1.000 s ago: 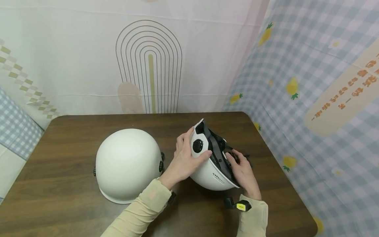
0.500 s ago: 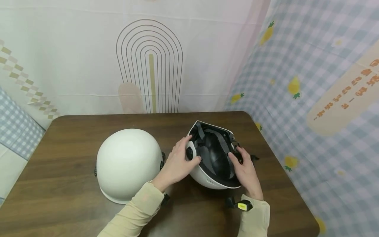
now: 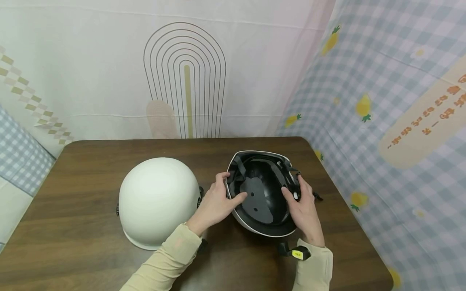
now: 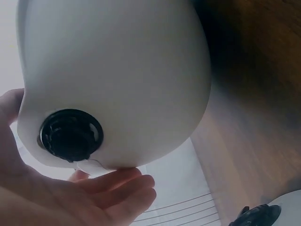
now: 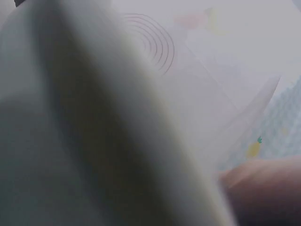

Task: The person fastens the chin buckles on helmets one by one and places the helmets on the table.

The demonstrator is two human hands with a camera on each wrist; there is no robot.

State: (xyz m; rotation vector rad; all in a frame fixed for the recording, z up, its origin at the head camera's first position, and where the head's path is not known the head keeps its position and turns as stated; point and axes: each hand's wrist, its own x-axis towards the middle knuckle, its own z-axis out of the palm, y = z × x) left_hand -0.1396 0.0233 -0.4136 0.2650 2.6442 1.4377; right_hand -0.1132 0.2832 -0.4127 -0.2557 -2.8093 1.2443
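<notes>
Upturned helmet (image 3: 263, 202), R of domed helmet (image 3: 158, 202): L hand (image 3: 217, 205) & R hand (image 3: 305, 209) pinch opp. edges, prob. vs rocking.

The place looks like a small nook screened off with printed cloth, though whether in a home or a studio cannot be told. A white cloth (image 3: 94, 60) with line-drawn arches (image 3: 188, 93) hangs across the top of the frame, fold lines showing; a blue-and-white checked cloth (image 3: 407, 190) with yellow fruit covers the right. A wood-grain desk (image 3: 73, 210) fills the lower part.
</notes>
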